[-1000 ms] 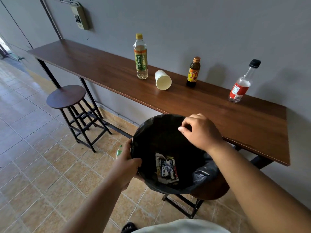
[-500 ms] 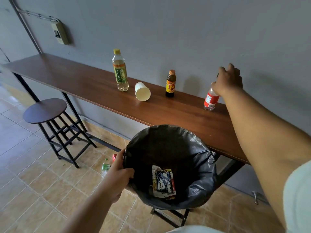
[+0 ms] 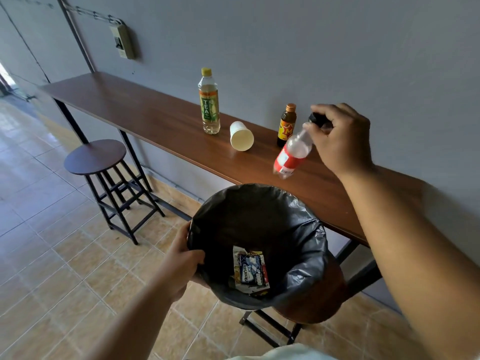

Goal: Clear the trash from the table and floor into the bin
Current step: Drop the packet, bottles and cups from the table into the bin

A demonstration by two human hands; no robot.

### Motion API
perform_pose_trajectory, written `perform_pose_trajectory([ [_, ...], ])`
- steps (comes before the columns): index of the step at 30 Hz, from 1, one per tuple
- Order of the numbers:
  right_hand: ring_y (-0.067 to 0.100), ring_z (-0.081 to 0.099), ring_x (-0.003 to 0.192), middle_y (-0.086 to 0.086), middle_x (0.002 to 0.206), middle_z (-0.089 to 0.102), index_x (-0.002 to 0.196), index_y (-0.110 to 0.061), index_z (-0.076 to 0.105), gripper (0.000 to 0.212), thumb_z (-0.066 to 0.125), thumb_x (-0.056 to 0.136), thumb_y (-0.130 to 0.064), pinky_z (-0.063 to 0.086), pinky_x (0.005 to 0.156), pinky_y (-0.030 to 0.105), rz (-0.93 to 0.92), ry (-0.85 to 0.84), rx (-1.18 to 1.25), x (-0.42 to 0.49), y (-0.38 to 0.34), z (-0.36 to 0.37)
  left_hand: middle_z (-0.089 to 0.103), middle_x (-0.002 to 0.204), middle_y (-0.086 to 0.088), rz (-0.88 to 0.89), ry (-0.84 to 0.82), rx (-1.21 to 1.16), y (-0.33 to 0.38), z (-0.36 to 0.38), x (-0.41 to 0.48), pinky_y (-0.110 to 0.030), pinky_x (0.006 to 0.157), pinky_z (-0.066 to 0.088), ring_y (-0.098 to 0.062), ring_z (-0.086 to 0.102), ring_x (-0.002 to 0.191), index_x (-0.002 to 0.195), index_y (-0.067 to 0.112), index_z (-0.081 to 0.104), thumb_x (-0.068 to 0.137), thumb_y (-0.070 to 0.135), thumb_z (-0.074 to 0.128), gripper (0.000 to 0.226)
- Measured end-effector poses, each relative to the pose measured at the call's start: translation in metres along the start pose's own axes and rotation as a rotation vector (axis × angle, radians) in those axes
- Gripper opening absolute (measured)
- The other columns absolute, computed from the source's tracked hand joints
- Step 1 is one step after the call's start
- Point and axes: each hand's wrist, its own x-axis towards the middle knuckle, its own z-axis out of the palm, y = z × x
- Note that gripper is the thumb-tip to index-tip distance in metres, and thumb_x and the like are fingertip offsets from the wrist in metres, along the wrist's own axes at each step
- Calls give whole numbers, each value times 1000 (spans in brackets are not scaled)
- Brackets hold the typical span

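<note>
My right hand point(image 3: 340, 141) grips a clear bottle with a red label point(image 3: 292, 154) by its black cap; the bottle hangs tilted in the air above the wooden table point(image 3: 155, 120), just beyond the bin. My left hand point(image 3: 181, 263) holds the near-left rim of the bin point(image 3: 306, 229), lined with a black bag. Wrappers point(image 3: 250, 271) lie at its bottom. On the table remain a tea bottle with a yellow cap point(image 3: 209, 102), a white paper cup point(image 3: 241, 136) on its side and a small brown bottle point(image 3: 285, 124).
A round stool point(image 3: 94, 157) stands on the tiled floor left of the bin. The bin rests on a second stool point(image 3: 319, 302), partly hidden beneath it. A grey wall with a switch box point(image 3: 122, 41) runs behind the table.
My right hand left the bin rim, reached to the red-label bottle at the table's right, took its cap and lifted it off the table toward the bin. My left hand stayed on the rim.
</note>
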Motion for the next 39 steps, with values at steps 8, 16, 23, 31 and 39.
perform_pose_trajectory([
  [8,16,66,90,3,100,71,109,-14,72,34,76,78,-28,54,82,33,-15,-626,241,-80,-71,74,58,118,-13,38,92,-24,9,-28,4,-60,63,60,-35,72,85,135,32,41,83,-22,44,75],
  [16,21,66,78,7,86,72,99,-13,75,32,71,80,-39,54,74,30,-47,-612,100,-37,-63,110,55,118,-13,39,162,-82,13,-47,9,-57,55,60,-44,65,95,137,27,43,84,-23,42,73],
  [23,39,55,111,21,119,60,111,-2,65,37,60,86,-30,49,90,43,185,-422,-278,90,19,137,55,121,-14,50,208,-66,20,-52,16,-67,64,56,-43,66,92,139,28,43,83,-23,41,76],
  [31,42,55,107,24,120,52,111,0,57,30,59,88,-20,49,85,41,317,-600,-407,113,80,160,56,114,-13,52,229,-81,29,-47,19,-49,50,61,-33,67,84,138,23,43,83,-25,37,73],
  [39,40,60,96,19,105,63,102,-9,63,25,64,85,-27,49,78,39,234,-234,-190,75,57,133,55,117,-11,42,194,-93,29,-58,25,-49,53,61,-33,69,87,141,26,41,83,-25,38,77],
])
